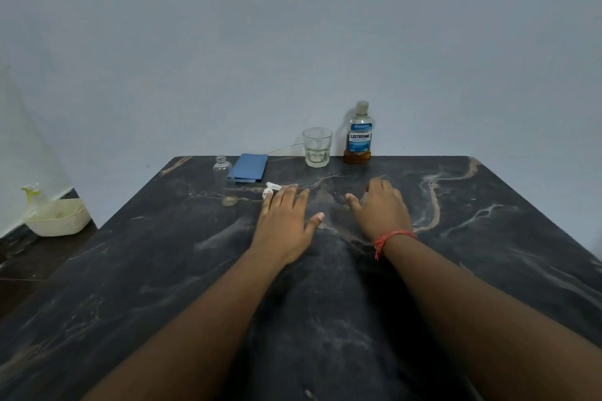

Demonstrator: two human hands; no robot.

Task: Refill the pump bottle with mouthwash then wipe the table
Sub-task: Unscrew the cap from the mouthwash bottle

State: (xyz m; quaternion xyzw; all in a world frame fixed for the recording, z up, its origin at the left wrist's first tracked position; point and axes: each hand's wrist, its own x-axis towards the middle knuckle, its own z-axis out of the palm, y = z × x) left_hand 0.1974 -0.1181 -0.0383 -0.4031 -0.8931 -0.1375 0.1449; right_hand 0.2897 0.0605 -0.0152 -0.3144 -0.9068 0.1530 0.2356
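- Left hand (282,225): fingers (286,197) straight, flat on the dark marbled stone surface (488,270), grasping nothing.
- Right hand (381,212): fingers loosely bent, relaxed on the surface, holding nothing. Red thread band (389,238) at that wrist.
- Small white plastic pump head (271,189) lies just beyond the left fingertips, touching or nearly so; can't tell which.
- Small clear pump bottle (222,169), open neck, stands up-left of the left fingers. Looks empty, though too small to be sure.
- Folded blue cloth (248,167) just right of that bottle, beyond the left fingers.
- Clear glass tumbler (317,147) and clear mouthwash bottle with blue label (359,133), cap on, amber liquid low, stand at the far edge, well beyond both hands.
- Small clear patch (230,200) left of the left fingers, maybe a spill or a reflection; unclear.
- Progress, my read: pump is off, so the bottle is opened. Pour, re-fitting the pump and wiping are all still to do.
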